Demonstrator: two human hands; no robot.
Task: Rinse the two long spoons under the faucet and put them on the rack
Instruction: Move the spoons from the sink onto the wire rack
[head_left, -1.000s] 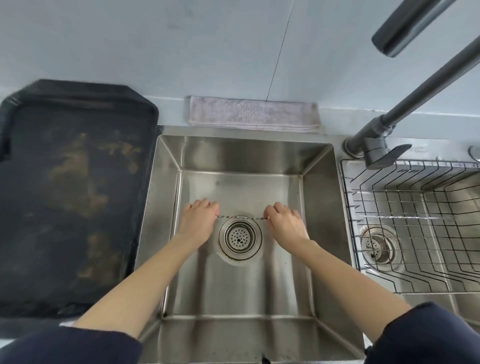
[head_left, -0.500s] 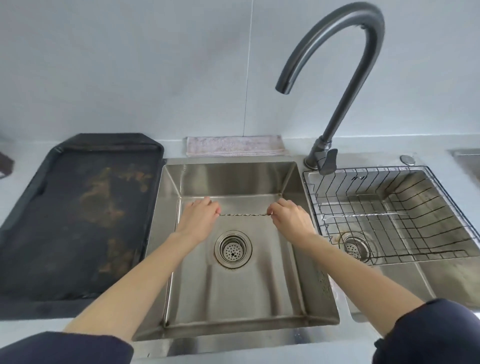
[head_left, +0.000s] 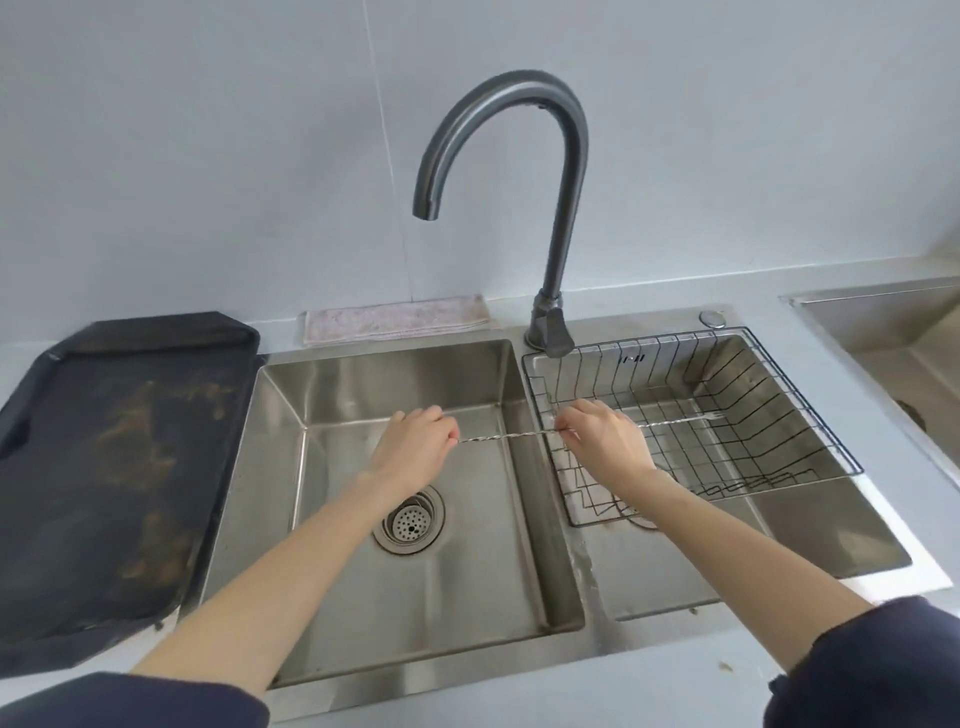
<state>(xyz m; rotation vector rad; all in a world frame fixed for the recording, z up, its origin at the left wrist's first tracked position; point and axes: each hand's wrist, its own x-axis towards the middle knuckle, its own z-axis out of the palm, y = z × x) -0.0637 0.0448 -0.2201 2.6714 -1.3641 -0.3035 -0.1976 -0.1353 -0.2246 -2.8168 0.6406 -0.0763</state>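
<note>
A long thin twisted metal spoon (head_left: 506, 436) is held level between both hands, spanning the divider of the two basins. My left hand (head_left: 413, 447) pinches its left end over the left basin (head_left: 353, 395). My right hand (head_left: 605, 439) pinches it over the wire rack (head_left: 810, 410), which sits in the right basin. Past my right hand a thin metal shaft with a small forked tip (head_left: 714, 415) runs on across the rack; whether it is the same utensil or a second one I cannot tell. The faucet (head_left: 566, 218) arches above with no water running.
A dark stained tray (head_left: 114, 457) lies on the counter at the left. A folded pinkish cloth (head_left: 395, 318) rests behind the left basin. The drain strainer (head_left: 410, 522) sits in the left basin floor. Another steel basin edge (head_left: 883, 312) shows at the far right.
Both hands have risen from the left basin floor and shifted right with the spoon. My right hand now hangs over the wire rack. The camera view has lifted too.
</note>
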